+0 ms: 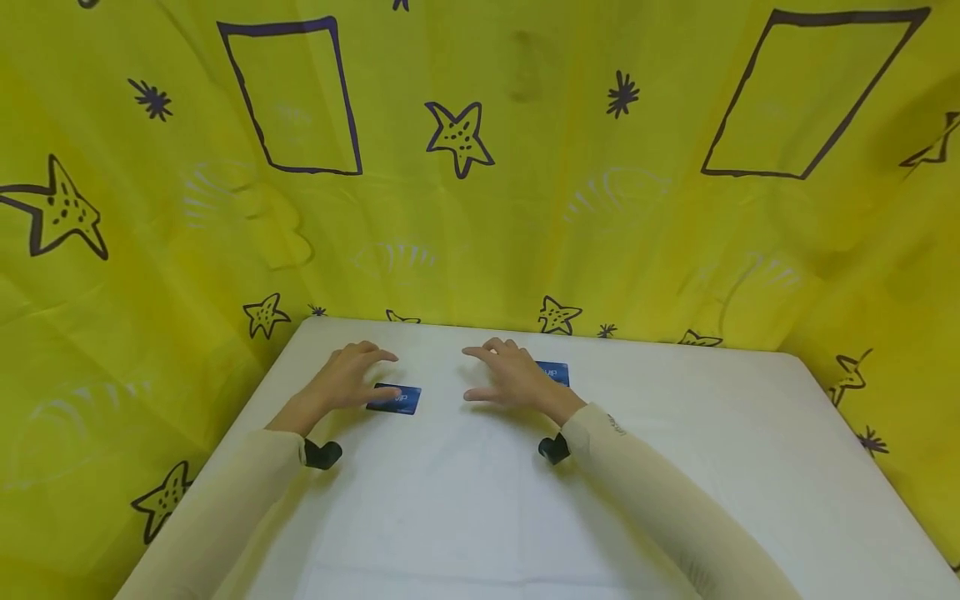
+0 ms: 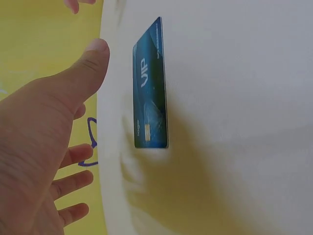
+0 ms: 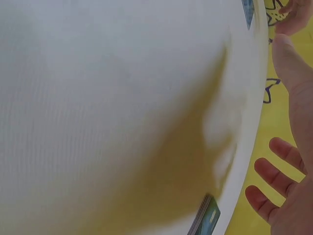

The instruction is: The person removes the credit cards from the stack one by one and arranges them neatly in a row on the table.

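My left hand [image 1: 347,382] hovers with spread, relaxed fingers over a blue plastic card [image 1: 406,402] lying on the white table. In the left wrist view the card [image 2: 149,98] shows "VIP" lettering and a chip, with the thumb apart from it. My right hand [image 1: 513,381] holds nothing, its thumb and fingers pointing toward the left hand. Behind its wrist is a second blue card [image 1: 557,373], partly covered by the hand. The right wrist view shows this as a small stack of cards [image 3: 209,219], several edges visible, below the fingers.
The white tabletop [image 1: 450,517] ends at a yellow curtain [image 1: 465,225] printed with stars, which hangs behind and along both sides. Dark wrist mounts [image 1: 322,454] sit under both sleeves. Shadows of the hands fall on the cloth.
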Available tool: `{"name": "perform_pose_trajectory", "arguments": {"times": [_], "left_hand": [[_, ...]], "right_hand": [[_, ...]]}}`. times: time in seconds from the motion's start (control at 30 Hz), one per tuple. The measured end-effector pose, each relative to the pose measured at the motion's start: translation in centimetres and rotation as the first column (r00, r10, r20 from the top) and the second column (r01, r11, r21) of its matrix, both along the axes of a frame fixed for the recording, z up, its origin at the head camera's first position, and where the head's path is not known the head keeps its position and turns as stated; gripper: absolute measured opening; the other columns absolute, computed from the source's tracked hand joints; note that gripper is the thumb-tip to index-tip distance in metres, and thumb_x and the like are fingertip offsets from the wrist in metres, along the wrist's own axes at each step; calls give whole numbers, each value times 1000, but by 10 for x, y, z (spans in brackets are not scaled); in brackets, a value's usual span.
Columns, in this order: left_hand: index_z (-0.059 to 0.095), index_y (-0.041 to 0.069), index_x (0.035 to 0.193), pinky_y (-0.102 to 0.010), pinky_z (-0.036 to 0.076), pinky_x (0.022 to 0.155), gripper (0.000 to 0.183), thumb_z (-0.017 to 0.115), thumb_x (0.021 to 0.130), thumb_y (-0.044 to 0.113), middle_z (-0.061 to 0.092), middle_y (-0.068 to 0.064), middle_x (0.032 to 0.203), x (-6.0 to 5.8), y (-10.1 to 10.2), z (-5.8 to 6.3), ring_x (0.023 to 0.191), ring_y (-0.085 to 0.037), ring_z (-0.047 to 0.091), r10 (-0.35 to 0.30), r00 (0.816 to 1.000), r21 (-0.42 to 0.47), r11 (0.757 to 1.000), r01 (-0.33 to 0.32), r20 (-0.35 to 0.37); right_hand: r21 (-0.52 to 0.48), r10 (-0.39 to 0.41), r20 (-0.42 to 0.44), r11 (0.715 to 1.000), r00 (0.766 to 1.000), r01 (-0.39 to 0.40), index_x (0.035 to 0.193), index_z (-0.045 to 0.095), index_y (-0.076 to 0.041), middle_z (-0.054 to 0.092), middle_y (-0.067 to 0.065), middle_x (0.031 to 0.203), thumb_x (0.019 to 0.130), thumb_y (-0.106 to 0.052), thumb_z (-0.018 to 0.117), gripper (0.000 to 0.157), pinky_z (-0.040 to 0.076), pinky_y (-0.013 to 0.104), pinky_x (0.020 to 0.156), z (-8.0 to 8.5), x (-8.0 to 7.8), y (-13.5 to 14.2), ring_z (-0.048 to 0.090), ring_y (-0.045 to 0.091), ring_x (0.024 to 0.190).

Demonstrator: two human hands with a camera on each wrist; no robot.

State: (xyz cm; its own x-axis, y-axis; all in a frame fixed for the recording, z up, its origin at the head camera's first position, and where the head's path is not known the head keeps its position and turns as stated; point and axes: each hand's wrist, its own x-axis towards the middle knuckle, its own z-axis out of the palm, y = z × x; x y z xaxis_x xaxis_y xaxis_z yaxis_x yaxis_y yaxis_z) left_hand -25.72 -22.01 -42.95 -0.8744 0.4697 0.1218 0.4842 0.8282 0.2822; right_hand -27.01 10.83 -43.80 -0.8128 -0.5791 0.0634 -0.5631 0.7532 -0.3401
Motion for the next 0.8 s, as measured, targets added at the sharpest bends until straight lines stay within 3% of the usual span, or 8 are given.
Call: {"name": "perform_pose_trajectory", "arguments": {"times": [0.33, 0.5, 0.8], "left_hand": [[69, 9, 132, -66, 39, 101, 62, 81, 85, 48, 61, -20, 133, -4, 23, 1, 122, -42, 55, -41, 999, 55, 998, 42, -31], [68, 11, 133, -64, 39, 102, 63, 80, 86, 51, 62, -18, 132, -9, 34, -1, 121, -40, 56, -37, 999, 65, 997, 39, -33], [68, 13, 133, -63, 41, 101, 64, 79, 85, 53, 62, -16, 132, -13, 54, -5, 120, -39, 57, -51, 996, 78, 995, 56, -71]], "right_hand": [[-54, -22, -34, 998, 999, 20, 152, 51, -20, 53, 12, 141, 88, -55, 76, 77, 38, 59, 106, 6, -1, 31, 48, 34, 127], [-73, -42, -31, 997, 999, 40, 152, 51, -19, 53, 14, 143, 87, -54, 78, 78, 32, 66, 111, 6, -2, 46, 46, 39, 133], [-50, -81, -22, 996, 996, 80, 153, 49, -20, 49, 15, 148, 87, -56, 77, 80, 30, 65, 113, 7, -5, 67, 46, 39, 136]]}}
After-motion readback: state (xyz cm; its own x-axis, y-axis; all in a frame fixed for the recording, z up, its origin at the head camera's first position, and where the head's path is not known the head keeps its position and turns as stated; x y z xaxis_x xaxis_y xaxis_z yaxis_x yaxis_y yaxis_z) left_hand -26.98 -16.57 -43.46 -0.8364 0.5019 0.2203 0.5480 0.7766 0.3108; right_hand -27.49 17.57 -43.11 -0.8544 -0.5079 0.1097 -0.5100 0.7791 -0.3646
